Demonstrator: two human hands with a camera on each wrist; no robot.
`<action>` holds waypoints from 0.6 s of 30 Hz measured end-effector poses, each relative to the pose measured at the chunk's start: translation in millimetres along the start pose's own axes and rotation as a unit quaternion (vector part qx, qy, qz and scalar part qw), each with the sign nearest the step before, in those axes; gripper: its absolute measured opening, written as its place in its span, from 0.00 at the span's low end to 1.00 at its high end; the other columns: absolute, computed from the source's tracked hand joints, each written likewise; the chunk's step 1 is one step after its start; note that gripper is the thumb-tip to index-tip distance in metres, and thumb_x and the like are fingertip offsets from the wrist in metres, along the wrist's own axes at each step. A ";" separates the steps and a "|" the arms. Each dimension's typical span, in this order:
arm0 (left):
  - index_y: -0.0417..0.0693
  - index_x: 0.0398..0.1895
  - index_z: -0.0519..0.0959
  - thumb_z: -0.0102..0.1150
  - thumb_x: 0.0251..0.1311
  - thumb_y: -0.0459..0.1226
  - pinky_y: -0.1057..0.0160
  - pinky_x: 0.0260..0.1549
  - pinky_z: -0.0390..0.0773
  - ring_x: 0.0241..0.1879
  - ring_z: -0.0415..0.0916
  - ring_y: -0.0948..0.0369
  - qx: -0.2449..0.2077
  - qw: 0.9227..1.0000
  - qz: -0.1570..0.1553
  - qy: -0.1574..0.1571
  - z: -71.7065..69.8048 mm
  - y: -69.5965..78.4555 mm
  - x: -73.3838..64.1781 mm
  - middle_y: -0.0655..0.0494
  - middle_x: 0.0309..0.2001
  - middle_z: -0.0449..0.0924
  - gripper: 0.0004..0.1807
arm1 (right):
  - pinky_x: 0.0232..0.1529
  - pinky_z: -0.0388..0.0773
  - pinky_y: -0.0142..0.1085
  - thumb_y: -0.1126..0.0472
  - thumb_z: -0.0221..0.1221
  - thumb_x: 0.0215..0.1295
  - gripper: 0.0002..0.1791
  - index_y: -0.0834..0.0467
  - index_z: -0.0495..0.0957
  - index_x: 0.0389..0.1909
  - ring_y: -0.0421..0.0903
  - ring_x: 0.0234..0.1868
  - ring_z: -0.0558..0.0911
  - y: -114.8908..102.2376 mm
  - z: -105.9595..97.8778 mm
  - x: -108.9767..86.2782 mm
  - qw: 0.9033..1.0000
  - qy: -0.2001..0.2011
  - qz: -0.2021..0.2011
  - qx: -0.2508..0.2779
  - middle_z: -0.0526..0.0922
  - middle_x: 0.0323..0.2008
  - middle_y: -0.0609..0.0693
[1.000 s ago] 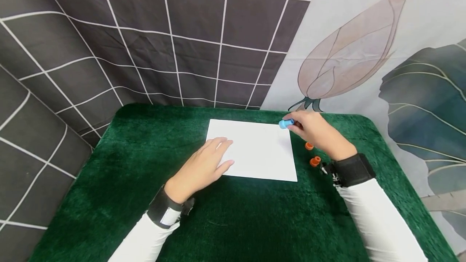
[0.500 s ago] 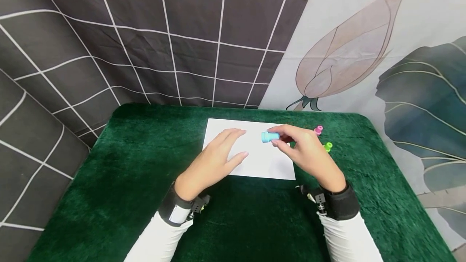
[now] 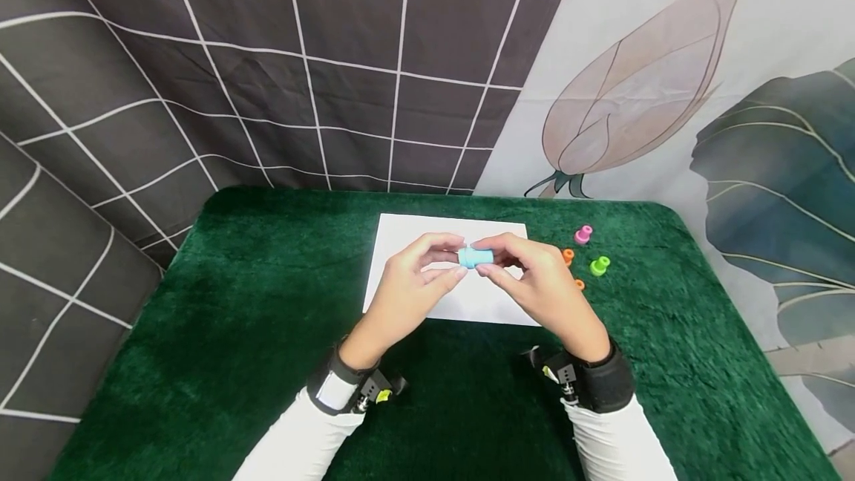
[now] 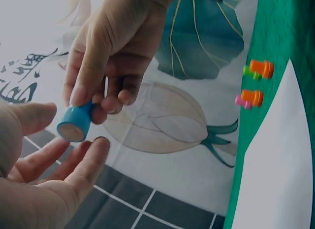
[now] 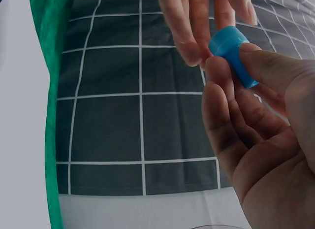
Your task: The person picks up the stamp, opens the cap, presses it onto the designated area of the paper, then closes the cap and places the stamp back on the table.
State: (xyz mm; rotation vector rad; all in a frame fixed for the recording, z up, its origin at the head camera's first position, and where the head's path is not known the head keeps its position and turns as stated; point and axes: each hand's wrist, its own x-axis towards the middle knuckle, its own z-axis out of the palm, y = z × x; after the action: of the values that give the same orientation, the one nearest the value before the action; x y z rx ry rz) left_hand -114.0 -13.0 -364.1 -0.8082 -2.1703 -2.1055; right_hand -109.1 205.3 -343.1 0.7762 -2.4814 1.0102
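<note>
A small blue stamp (image 3: 476, 257) with a wide round end is pinched between the thumb and fingers of my right hand (image 3: 544, 280), above the white sheet of paper (image 3: 401, 236). Its wide end points left and shows a beige round face in the left wrist view. My left hand (image 3: 407, 280) has its thumb and fingers spread around that wide end, fingertips close to it. In the right wrist view, the stamp (image 5: 229, 44) narrows toward the right palm, and the left fingers (image 5: 184, 47) stand just beyond it.
Right of the paper lie a pink stamp (image 3: 583, 234), a green stamp (image 3: 600, 266) and two orange ones, partly behind the right hand, such as the orange stamp (image 3: 568, 256). Green cloth (image 3: 280, 280) covers the table, with a grid-patterned curtain (image 3: 347, 95) behind.
My right hand has brought the blue stamp left and nearer, from the paper's upper right corner to its middle. My left hand has lifted off the paper and moved right to meet it.
</note>
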 end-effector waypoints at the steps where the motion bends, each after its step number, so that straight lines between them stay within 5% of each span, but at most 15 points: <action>1: 0.38 0.61 0.77 0.66 0.66 0.30 0.61 0.55 0.85 0.55 0.84 0.53 -0.014 1.000 -0.004 0.004 0.5 -0.1 0.0 0.45 0.59 0.80 0.20 | 0.23 0.72 0.28 0.68 0.72 0.60 0.16 0.57 0.85 0.49 0.36 0.28 0.76 -0.5 0.7 0.2 1.000 0.003 -0.002 0.002 0.83 0.29 0.44; 9: 0.34 0.54 0.81 0.67 0.63 0.26 0.60 0.53 0.87 0.49 0.85 0.53 -0.058 0.998 -0.001 0.037 0.3 -1.1 -0.6 0.41 0.53 0.83 0.16 | 0.20 0.69 0.28 0.68 0.72 0.60 0.17 0.56 0.83 0.48 0.36 0.29 0.77 -2.2 4.8 0.9 1.000 0.005 -0.012 0.010 0.84 0.29 0.44; 18: 0.34 0.49 0.83 0.68 0.62 0.25 0.57 0.53 0.87 0.47 0.85 0.55 -0.053 0.998 0.010 0.022 -4.9 0.7 -1.0 0.43 0.49 0.83 0.12 | 0.20 0.68 0.23 0.70 0.72 0.59 0.16 0.56 0.85 0.47 0.35 0.25 0.74 -0.6 5.5 -2.0 0.999 0.010 -0.043 0.026 0.81 0.27 0.42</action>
State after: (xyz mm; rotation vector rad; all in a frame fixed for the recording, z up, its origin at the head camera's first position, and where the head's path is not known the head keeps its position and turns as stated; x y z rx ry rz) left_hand -114.5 -18.0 -363.3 -0.7788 -2.0358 -2.2232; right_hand -107.7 201.6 -347.6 0.8771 -2.3914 1.0492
